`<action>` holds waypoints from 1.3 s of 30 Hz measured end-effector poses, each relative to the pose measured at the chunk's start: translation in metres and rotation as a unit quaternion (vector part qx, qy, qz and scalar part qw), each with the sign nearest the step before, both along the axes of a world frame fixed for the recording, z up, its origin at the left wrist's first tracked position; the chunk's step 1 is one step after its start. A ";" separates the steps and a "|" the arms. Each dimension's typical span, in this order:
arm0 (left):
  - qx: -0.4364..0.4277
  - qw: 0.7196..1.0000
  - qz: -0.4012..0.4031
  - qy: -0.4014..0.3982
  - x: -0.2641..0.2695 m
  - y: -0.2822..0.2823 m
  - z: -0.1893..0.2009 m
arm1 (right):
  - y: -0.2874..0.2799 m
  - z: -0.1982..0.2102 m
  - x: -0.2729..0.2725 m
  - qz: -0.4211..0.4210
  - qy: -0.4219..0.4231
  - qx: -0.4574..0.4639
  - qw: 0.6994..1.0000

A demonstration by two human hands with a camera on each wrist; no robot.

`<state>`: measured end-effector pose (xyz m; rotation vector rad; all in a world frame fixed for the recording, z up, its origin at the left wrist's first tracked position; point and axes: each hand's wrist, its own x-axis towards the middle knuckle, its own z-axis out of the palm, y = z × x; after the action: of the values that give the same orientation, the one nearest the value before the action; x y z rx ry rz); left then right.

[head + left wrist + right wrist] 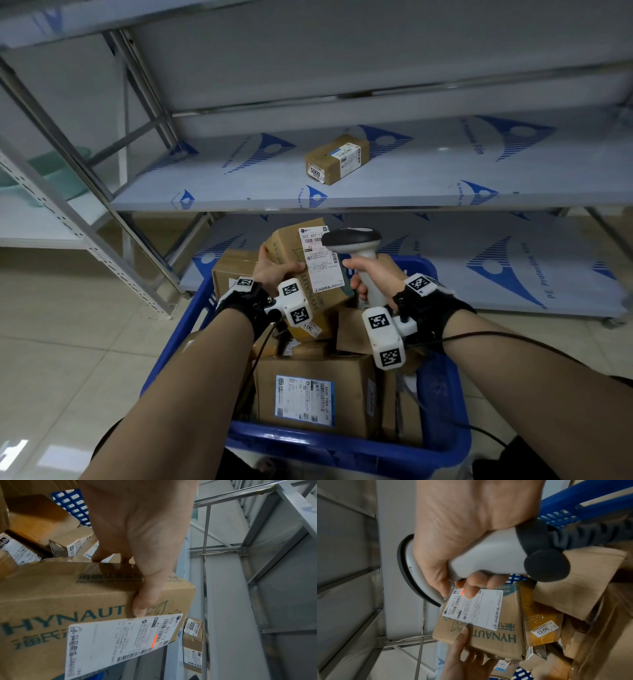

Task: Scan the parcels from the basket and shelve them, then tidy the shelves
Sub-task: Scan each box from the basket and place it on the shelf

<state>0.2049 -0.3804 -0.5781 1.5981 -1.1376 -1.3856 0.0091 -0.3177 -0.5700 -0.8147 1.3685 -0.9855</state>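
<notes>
Head view: left hand [274, 270] grasping a HYNAUT carton [294, 253] above the blue basket [442, 394] of parcels; right hand [373, 274] wrapped round a barcode scanner [356, 243] just beside the carton's shipping label [318, 257]. On the middle shelf [239, 178], a small box marked 6005 [337, 159].

Left wrist: thumb [147, 599] pressed on the carton's face, red scan line [154, 641] across the label.

Right wrist: fingers [471, 586] curled round the scanner's handle, head close over the label.

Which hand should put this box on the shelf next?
Probably the left hand: it already grips the HYNAUT box, just below the shelf. The right hand is busy holding the scanner.
</notes>
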 end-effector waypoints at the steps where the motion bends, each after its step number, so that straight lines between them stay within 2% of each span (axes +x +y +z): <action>1: -0.001 1.000 -0.001 -0.002 0.000 0.000 0.001 | 0.000 0.000 0.000 0.000 -0.002 0.001 1.000; 12: 0.002 1.000 -0.015 -0.010 -0.001 0.005 0.007 | 0.002 0.007 0.000 -0.001 0.002 -0.008 1.000; 30: -0.008 1.000 0.005 0.002 -0.003 0.009 0.013 | 0.002 0.009 -0.001 0.007 -0.005 -0.007 1.000; 39: -0.015 1.000 0.009 -0.009 -0.005 0.014 0.016 | 0.004 0.010 0.002 -0.009 -0.034 -0.006 0.999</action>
<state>0.1998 -0.3669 -0.5622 1.5993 -1.1468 -1.3396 0.0108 -0.3138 -0.5598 -0.7727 1.3140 -1.0280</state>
